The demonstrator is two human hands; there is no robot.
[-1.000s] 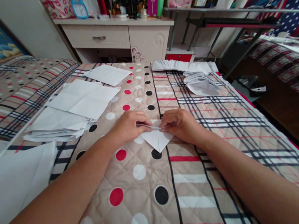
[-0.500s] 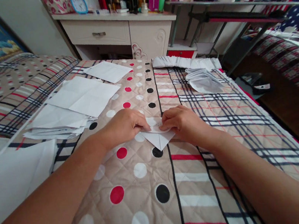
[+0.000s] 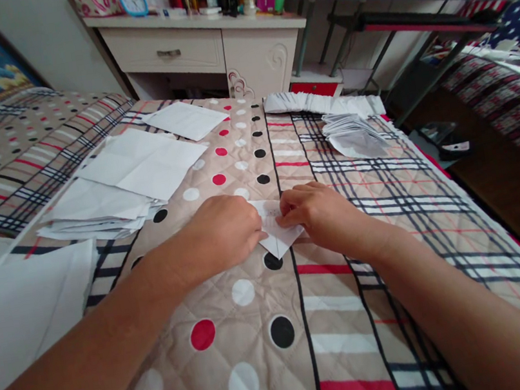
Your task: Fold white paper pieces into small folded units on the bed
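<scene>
A small folded sheet of white paper (image 3: 275, 239) lies on the bedspread between my hands, one pointed corner towards me and a crease running to that point. My left hand (image 3: 231, 230) is closed at its left edge, thumb and curled fingers low against the paper. From the right, my right hand (image 3: 315, 214) grips the sheet, with its thumb and bent fingers pressed together on the top layer. Both hands partly cover the paper, so its far and side edges are hidden.
White sheets (image 3: 138, 164) are stacked at the left, with another sheet (image 3: 187, 120) behind and larger paper (image 3: 27, 308) nearer me. At the back right lie a row of folded papers (image 3: 319, 102) and a fanned pile (image 3: 353, 135). A white cabinet (image 3: 164, 46) stands beyond the bed.
My left hand has shifted slightly towards me and turned, with its fingers now curled down along the paper's left edge. My right hand stays nearly in place.
</scene>
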